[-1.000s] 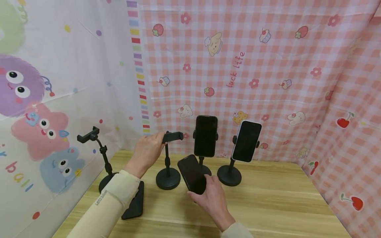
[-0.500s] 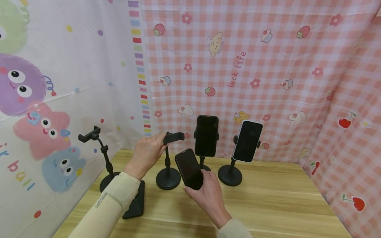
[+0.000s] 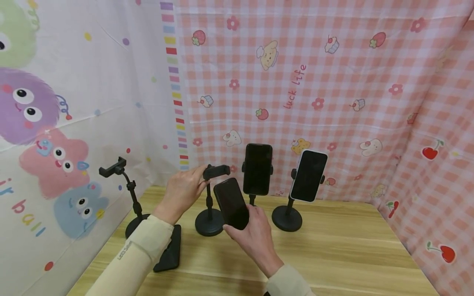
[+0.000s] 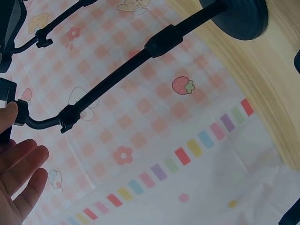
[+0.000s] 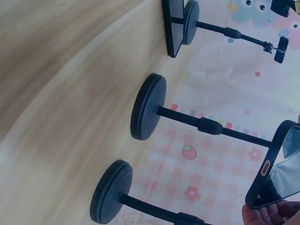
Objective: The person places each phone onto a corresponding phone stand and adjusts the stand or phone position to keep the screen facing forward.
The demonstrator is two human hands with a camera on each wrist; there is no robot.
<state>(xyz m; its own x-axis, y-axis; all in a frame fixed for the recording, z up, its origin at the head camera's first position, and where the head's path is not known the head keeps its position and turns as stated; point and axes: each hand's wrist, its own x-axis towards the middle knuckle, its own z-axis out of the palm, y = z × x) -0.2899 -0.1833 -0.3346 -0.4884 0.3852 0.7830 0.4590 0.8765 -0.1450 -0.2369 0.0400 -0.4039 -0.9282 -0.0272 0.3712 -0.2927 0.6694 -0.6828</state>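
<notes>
My left hand [image 3: 182, 190] pinches the left end of the black clamp [image 3: 217, 172] atop a phone stand [image 3: 209, 222]. In the left wrist view the thumb lies on the clamp's back while several fingers [image 4: 28, 164] spread below it. A black-cased smartphone [image 3: 231, 203] is in my right hand [image 3: 255, 238], gripped by its lower end between thumb and fingers. It tilts, screen up, just below and in front of that clamp, apart from it as far as I can tell. The right wrist view shows the phone's edge [image 5: 266, 168] and fingertips [image 5: 269, 213] under it.
Two stands to the right carry phones, one black [image 3: 257, 169] and one white-edged [image 3: 309, 176]. Another stand [image 3: 131, 187] with a bare clamp is at the left. A dark phone [image 3: 170, 250] lies on the wooden table [image 3: 333, 255], partly behind the left sleeve. Printed curtains [image 3: 314, 82] surround the table.
My right hand has raised the smartphone and moved it leftward, closer to the clamp. The left hand keeps its grip on the clamp. The view has shifted slightly.
</notes>
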